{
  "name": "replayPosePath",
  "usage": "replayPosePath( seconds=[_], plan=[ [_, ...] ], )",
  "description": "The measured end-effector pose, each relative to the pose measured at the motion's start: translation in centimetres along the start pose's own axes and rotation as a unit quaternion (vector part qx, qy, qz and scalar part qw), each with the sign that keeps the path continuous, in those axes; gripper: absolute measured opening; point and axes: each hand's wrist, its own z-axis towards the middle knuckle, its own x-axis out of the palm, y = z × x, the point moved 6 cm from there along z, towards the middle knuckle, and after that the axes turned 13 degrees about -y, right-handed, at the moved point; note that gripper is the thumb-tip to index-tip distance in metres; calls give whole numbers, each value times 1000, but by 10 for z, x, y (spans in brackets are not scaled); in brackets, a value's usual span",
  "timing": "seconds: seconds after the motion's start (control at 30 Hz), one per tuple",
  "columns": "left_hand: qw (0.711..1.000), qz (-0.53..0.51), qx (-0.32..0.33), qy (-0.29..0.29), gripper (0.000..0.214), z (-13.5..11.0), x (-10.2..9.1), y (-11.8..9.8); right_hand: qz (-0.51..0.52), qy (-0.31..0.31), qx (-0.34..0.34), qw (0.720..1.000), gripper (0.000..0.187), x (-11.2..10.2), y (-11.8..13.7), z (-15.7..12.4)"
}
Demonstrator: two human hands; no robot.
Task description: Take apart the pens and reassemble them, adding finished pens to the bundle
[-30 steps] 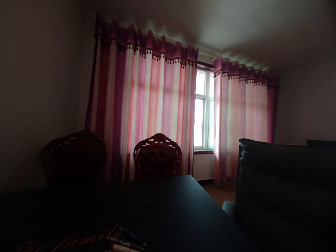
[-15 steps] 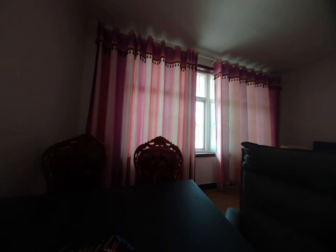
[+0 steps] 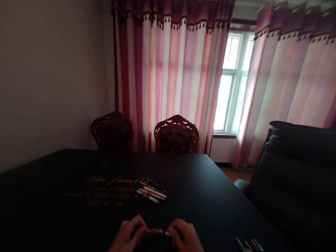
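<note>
A slim pen with a patterned barrel lies level between my two hands, low in the head view. My left hand pinches its left end between thumb and fingers. At the other end, my right hand grips it the same way. Just beyond my hands, a loose bunch of several pens, white, red and dark, rests on the black table. The pen's two ends are partly hidden by my fingers.
At the lower right lie several more pens, cut off by the frame. Gold lettering marks the tabletop. Two carved chairs stand at the far edge, before striped curtains. A black padded chair is on the right.
The view has tipped down and turned left, so the tabletop, the pens and both my hands now show. Earlier, neither hand was in view.
</note>
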Motion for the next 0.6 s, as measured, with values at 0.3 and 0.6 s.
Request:
replayPosePath(
  seconds=[0.3, 0.6],
  plan=[
    [999, -24, 26, -5, 41, 1, -4, -2, 23, -11, -4, 1000, 11, -13, 16, -4],
    [997, -67, 28, -32, 35, 4, -12, -3, 62, -43, -13, 997, 17, -22, 7, 4]
  ],
)
